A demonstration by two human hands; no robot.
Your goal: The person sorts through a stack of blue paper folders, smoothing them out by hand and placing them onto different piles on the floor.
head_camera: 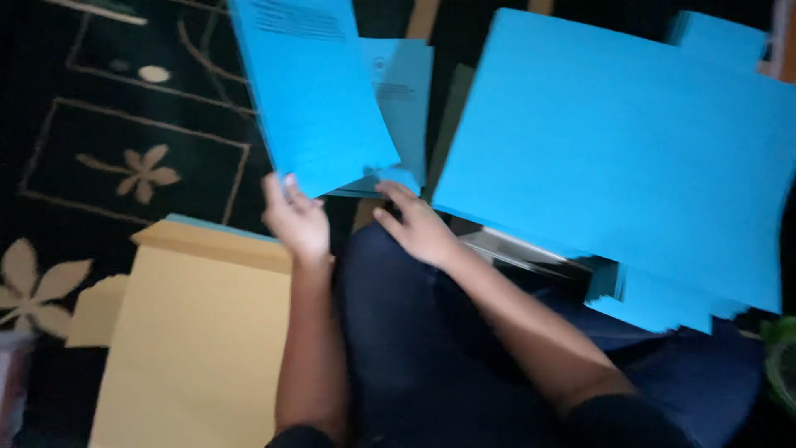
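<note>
- Head view, looking down over the person's lap; dark blue trousers (431, 357) fill the near centre, so the lap seems to serve as the working surface.
- Near left: stack of tan folders (191, 348) on the patterned dark carpet (124, 124), near the left knee; a blue edge shows along its far rim. Probably parked within easy reach of the left arm.
- Left hand (296, 220): fingers curled, thumb against them, pinching the near bottom edge of a blue folder (311, 91). Folder is raised and tilted off the floor, printed face toward the camera.
- Right hand (414, 224): fingers loosely extended, fingertips touching the low corner of a second blue sheet (402, 108) just behind the lifted one. Whether it actually grips is unclear; motion blur.
- Right, farther: large pile of blue folders (630, 158) fanned over the right knee, overhanging it.
- Far right corner: another blue sheet (717, 37), partly cut off.
</note>
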